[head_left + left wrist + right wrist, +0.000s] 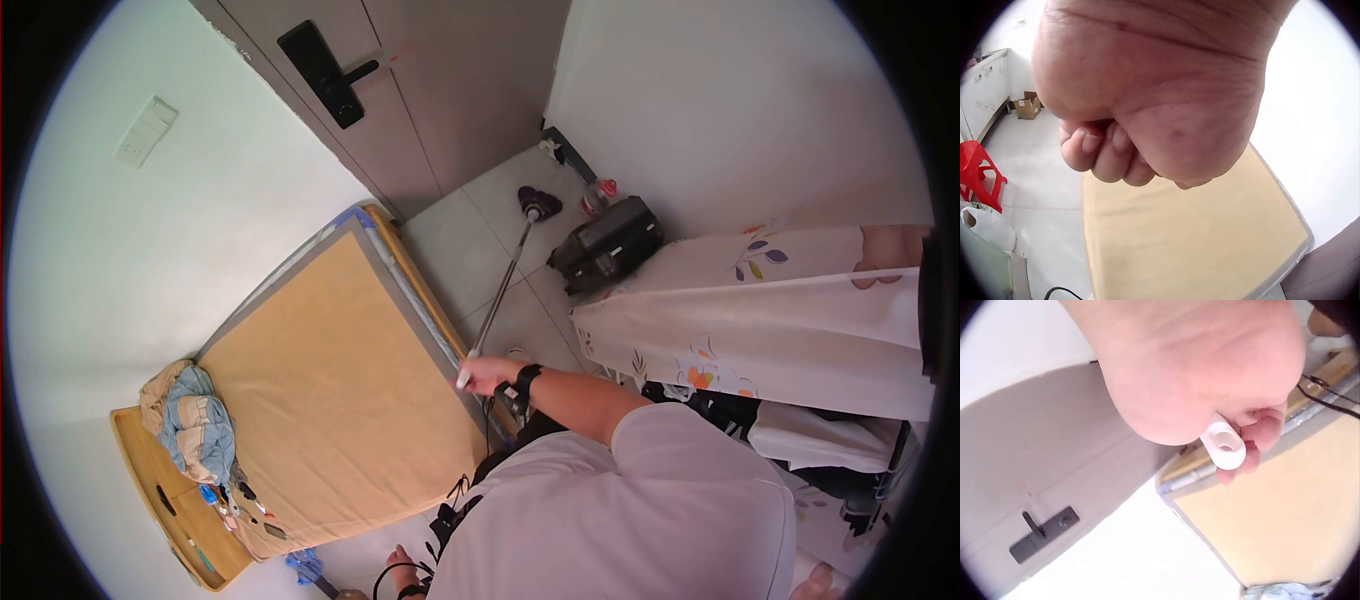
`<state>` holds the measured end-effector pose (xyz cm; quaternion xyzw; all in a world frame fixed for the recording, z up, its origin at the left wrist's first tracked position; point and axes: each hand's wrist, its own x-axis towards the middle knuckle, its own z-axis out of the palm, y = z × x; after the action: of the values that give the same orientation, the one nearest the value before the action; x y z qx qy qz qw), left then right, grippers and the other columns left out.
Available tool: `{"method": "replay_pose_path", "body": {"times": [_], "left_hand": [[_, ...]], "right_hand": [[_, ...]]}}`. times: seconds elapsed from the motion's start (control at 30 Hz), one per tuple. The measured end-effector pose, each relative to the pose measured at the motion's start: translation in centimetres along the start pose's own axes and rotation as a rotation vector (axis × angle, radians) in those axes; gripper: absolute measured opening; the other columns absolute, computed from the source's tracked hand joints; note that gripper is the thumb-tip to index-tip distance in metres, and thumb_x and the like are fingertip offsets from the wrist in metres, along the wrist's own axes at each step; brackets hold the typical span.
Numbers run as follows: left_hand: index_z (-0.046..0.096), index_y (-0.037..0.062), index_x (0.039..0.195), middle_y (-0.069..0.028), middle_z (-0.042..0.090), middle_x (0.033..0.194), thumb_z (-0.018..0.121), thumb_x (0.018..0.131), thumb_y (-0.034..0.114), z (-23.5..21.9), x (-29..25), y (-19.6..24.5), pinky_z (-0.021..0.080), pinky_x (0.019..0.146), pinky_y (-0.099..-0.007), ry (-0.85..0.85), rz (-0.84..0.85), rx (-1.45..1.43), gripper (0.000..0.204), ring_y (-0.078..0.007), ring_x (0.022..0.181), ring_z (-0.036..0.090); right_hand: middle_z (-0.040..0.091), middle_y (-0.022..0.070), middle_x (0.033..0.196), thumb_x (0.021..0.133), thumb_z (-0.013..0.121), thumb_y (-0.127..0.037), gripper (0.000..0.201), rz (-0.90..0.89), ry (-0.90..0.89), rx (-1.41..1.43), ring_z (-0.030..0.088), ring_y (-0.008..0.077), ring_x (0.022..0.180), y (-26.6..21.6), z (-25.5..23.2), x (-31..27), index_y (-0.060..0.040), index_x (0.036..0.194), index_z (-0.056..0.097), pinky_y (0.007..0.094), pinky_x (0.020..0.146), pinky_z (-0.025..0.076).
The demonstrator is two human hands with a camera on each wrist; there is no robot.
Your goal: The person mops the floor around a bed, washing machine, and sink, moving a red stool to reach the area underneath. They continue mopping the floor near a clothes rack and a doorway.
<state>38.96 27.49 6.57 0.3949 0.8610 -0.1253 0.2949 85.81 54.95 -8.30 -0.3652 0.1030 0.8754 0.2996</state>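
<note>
My right hand [488,376] [1210,375] grips the white end of a long mop handle [500,293], and its looped tip [1229,457] sticks out past the curled fingers in the right wrist view. The pole slants away to a dark purple mop head [541,203] on the tiled floor, between the door and a black case [612,243]. Low in the head view, my left hand [402,570] hangs beside my body. Its fingers [1107,156] are loosely curled in the left wrist view, with nothing seen in them.
A bed with a tan mattress [330,380] stands left of the pole, bundled cloth [198,425] at its far end. The grey door [470,80] is ahead; a patterned curtain [780,330] hangs at right. A red stool [977,172] and plastic bag [991,228] show in the left wrist view.
</note>
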Motion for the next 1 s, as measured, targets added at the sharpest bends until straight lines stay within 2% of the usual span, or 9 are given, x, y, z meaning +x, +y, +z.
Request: {"method": "replay_pose_path", "body": {"times": [0.17,0.3,0.53,0.67,0.73,0.83,0.87,0.93,1.0], "left_hand": [[0.055,-0.0051,0.066,-0.0143,0.053,0.056,0.043,0.09,0.036,1.8,4.3,-4.3,0.039,0.053,-0.0433,-0.013,-0.099,-0.132,0.049,-0.0269,0.052,0.048],[0.056,-0.0067,0.067,-0.0168,0.054,0.057,0.046,0.088,0.035,1.0,2.8,-2.2,0.04,0.054,-0.0417,0.036,-0.139,-0.148,0.048,-0.0259,0.054,0.05],[0.054,-0.0035,0.065,-0.0151,0.052,0.055,0.042,0.09,0.034,-0.3,0.3,-0.1,0.04,0.055,-0.0431,0.01,-0.097,-0.077,0.047,-0.0284,0.053,0.049],[0.053,-0.003,0.065,-0.013,0.05,0.053,0.043,0.09,0.034,-0.3,0.1,0.6,0.039,0.051,-0.0419,0.022,0.026,0.022,0.046,-0.0264,0.051,0.048],[0.059,-0.0099,0.071,-0.0261,0.057,0.066,0.047,0.086,0.035,2.2,2.0,-2.9,0.043,0.061,-0.0443,0.034,-0.14,-0.114,0.049,-0.0347,0.06,0.054],[0.059,-0.0096,0.072,-0.0266,0.058,0.067,0.046,0.086,0.035,2.1,1.0,-1.0,0.043,0.062,-0.0458,0.009,-0.191,-0.103,0.049,-0.0371,0.061,0.055],[0.059,-0.0096,0.072,-0.0266,0.058,0.067,0.046,0.086,0.035,2.6,1.1,-1.4,0.043,0.062,-0.0458,0.009,-0.195,-0.106,0.049,-0.0371,0.061,0.055],[0.059,-0.0097,0.071,-0.0269,0.058,0.067,0.046,0.087,0.035,4.3,2.3,-3.6,0.043,0.063,-0.0464,0.015,-0.194,-0.16,0.049,-0.0376,0.061,0.055],[0.059,-0.0098,0.071,-0.0271,0.057,0.066,0.046,0.087,0.035,3.6,0.6,-2.0,0.042,0.062,-0.0466,0.044,-0.143,-0.151,0.049,-0.0377,0.06,0.054]], "right_hand": [[0.056,0.0169,0.101,0.092,0.047,-0.015,0.019,0.155,-0.257,0.143,0.055,0.0246,0.102,3.5,6.9,-2.1,0.0041,0.094,0.049,0.0272,0.088,0.048],[0.053,0.0156,0.106,0.094,0.046,-0.018,0.021,-0.051,-0.381,0.288,0.051,0.0244,0.109,4.0,9.9,-0.3,0.0023,0.092,0.049,0.0273,0.095,0.044],[0.058,0.0119,0.096,0.096,0.041,-0.018,0.02,-0.475,-0.236,0.399,0.057,0.0209,0.101,-6.8,12.1,0.3,-0.0005,0.093,0.049,0.0278,0.088,0.05],[0.058,0.0114,0.093,0.093,0.046,-0.014,0.013,-0.503,-0.196,0.423,0.059,0.0208,0.094,-10.4,7.8,1.0,-0.0022,0.088,0.05,0.0277,0.083,0.051],[0.058,0.0101,0.089,0.088,0.052,-0.007,0.007,-0.642,-0.187,0.455,0.06,0.0207,0.089,-11.4,4.0,2.1,-0.0033,0.083,0.05,0.0293,0.08,0.052],[0.053,0.0061,0.075,0.083,0.051,-0.002,0.008,-0.672,0.06,0.455,0.056,0.018,0.073,-13.3,-1.1,0.1,-0.0071,0.078,0.048,0.0282,0.062,0.049],[0.051,0.0051,0.07,0.084,0.049,-0.003,0.009,-0.693,0.163,0.455,0.054,0.017,0.067,-13.8,-4.0,0.4,-0.0082,0.077,0.048,0.0271,0.054,0.046],[0.046,0.0055,0.063,0.087,0.043,-0.01,0.012,-0.605,-0.078,0.498,0.048,0.0182,0.055,-14.7,-16.0,3.5,-0.0093,0.075,0.046,0.0288,0.043,0.036],[0.048,0.0054,0.066,0.093,0.039,-0.032,0.03,-0.604,0.289,0.207,0.049,0.0188,0.059,-14.4,-15.4,-1.6,-0.0093,0.075,0.048,0.0299,0.046,0.037]]}}
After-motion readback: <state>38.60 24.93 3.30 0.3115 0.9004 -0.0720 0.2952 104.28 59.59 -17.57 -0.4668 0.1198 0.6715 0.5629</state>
